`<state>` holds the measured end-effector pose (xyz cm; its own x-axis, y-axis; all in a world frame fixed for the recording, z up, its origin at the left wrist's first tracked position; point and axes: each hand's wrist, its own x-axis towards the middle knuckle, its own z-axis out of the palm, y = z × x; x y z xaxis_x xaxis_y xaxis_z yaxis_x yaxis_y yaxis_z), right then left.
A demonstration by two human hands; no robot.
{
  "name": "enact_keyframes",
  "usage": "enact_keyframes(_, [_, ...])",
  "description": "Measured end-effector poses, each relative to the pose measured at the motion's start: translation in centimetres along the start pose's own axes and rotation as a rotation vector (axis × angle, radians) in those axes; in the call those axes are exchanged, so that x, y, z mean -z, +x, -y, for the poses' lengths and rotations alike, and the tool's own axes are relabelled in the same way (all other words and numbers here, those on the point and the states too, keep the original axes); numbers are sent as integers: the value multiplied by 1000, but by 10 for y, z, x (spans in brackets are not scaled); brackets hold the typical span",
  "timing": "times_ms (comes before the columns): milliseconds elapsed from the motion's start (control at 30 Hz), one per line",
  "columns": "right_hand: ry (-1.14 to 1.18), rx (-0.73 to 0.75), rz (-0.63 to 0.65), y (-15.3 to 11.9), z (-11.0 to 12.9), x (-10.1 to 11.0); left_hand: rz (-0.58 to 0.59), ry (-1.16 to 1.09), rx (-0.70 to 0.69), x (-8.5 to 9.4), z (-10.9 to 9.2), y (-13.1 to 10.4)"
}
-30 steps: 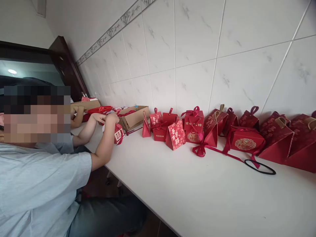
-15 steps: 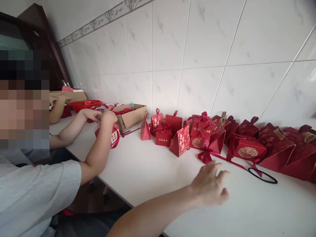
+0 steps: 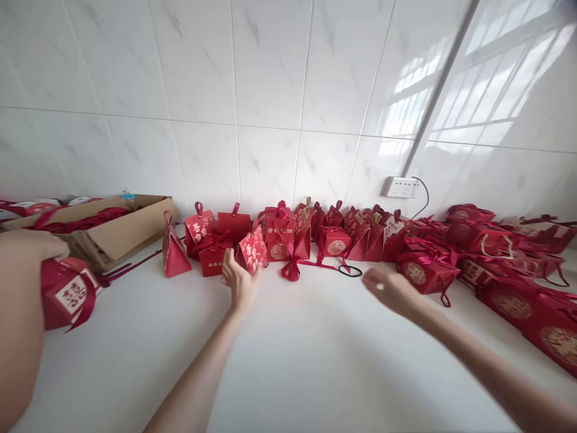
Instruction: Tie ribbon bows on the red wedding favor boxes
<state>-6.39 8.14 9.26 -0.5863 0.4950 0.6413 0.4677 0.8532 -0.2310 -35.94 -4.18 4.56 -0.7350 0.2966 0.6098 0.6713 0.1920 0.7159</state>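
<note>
My left hand [image 3: 241,279] is at the small red tent-shaped gift box [image 3: 253,249] with gold characters, fingers apart at its left side and thumb in front; whether they touch it I cannot tell. Beside it stand a red box with a bow [image 3: 216,255], a pointed red box [image 3: 175,252] and a bow-topped box [image 3: 279,234]. My right hand [image 3: 383,287] is over the table, blurred, its fingers hard to make out. Just left of it lies a black loop [image 3: 350,271]. A red box with a round gold emblem [image 3: 336,243] has loose ribbon trailing from it.
At the left edge, a co-worker's arm [image 3: 22,325] reaches over a red box with a white label [image 3: 72,294]. Behind is a cardboard box [image 3: 126,237] of dark red ribbon. Stacked red boxes [image 3: 509,300] crowd the right. A white socket strip [image 3: 402,187] is on the tiled wall.
My view has swung right. My left hand, earlier in the air over the table, is now at the tent-shaped box. My right hand has come into view, and the co-worker is mostly out of it.
</note>
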Motion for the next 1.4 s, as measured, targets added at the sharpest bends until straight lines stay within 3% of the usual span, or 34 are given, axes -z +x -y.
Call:
enact_keyframes(67, [69,7,105,1,13,-27,25,-4,73,-1,3,4])
enact_keyframes(167, [179,1,131,3,42,-68,92,-11,134,2,4,9])
enact_keyframes(267, [280,11,131,-1,57,-86,179,-27,140,14,2,10])
enact_keyframes(367, [370,29,120,-6,54,-80,316,-62,114,33,-6,-2])
enact_keyframes(500, [470,46,66,-4,44,-56,546,-137,63,55,-30,-36])
enact_keyframes(633, [595,178,-38,4,49,-26,829,-280,7,62,-59,-68])
enact_keyframes(700, [646,235,-42,7,52,-12,989,-344,-43,63,-71,-73])
enact_keyframes(767, [668,257,-9,7,54,-1,1072,-390,-89,63,-85,-70])
enact_keyframes(833, [671,259,23,5,53,4,1013,-440,-134,62,-102,-60])
enact_keyframes(900, [681,259,30,1,51,4,860,-459,-213,57,-121,-50])
enact_keyframes(1033, [747,174,-103,-8,52,-4,760,-441,-403,39,-145,-43])
enact_keyframes(1100, [702,175,-191,-12,54,-7,679,-487,-415,31,-146,-49])
enact_keyframes(1267, [450,364,-300,-13,59,-8,414,-504,-379,23,-138,-65])
enact_keyframes(1400, [347,451,-369,-10,55,-5,324,-493,-458,21,-140,-67])
